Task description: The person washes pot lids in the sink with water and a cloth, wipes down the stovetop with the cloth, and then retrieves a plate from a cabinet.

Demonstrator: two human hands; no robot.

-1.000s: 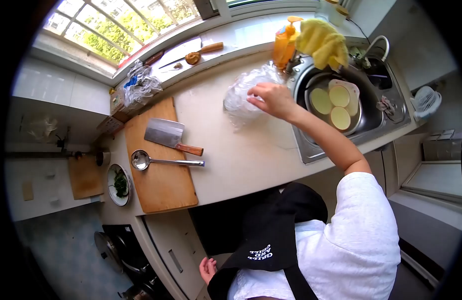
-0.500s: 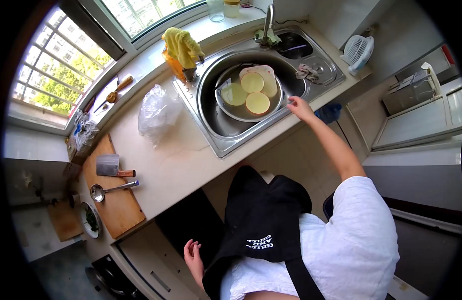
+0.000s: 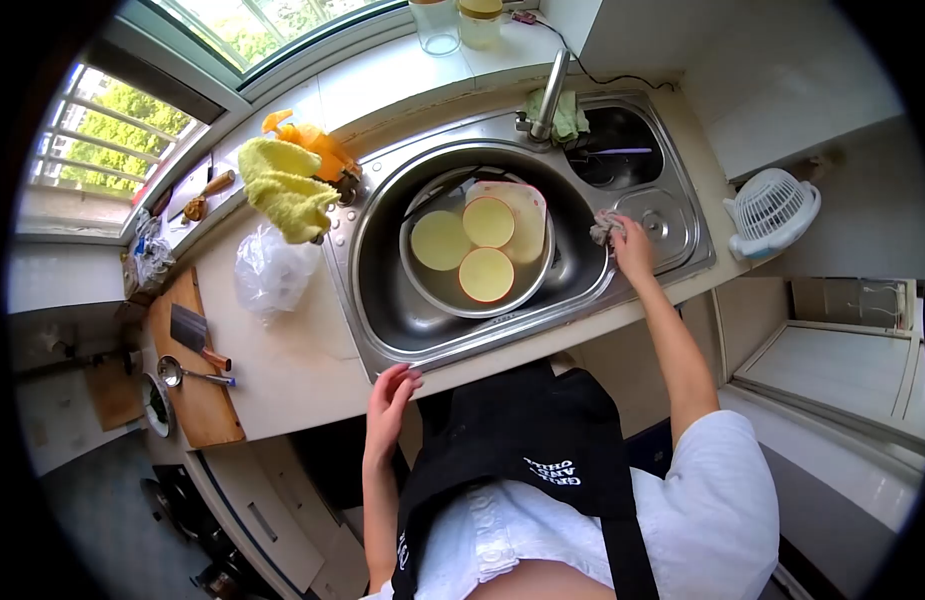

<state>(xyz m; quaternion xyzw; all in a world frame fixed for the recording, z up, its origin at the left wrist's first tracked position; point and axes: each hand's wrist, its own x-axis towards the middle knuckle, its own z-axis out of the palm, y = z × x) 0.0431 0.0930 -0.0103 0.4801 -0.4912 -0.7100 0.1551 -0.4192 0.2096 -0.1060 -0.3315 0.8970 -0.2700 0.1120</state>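
Across a pale counter (image 3: 292,375), opens onto a steel sink (image 3: 387,180) with a metal basin (image 3: 419,283) inside. Shows pale bowls (image 3: 487,275) already in the basin, not yet lifted out. Leaves the left hand (image 3: 390,395) open, empty; pinches a crumpled, greyish rag (image 3: 606,227) in the right hand (image 3: 634,250), beside the drain lid (image 3: 654,225).

A hand could pass over the tabletop (image 3: 292,365) between the plastic bag (image 3: 272,272) and the cutting board (image 3: 214,415), where the cleaver (image 3: 190,327) and ladle (image 3: 192,374) reach to the board's near-side edge. The yellow cloth (image 3: 282,190) and orange bottle (image 3: 320,148) crowd the sink's (image 3: 359,325) left corner; the faucet (image 3: 552,98) stands up behind the basin (image 3: 409,268), blocking a level reach from there.
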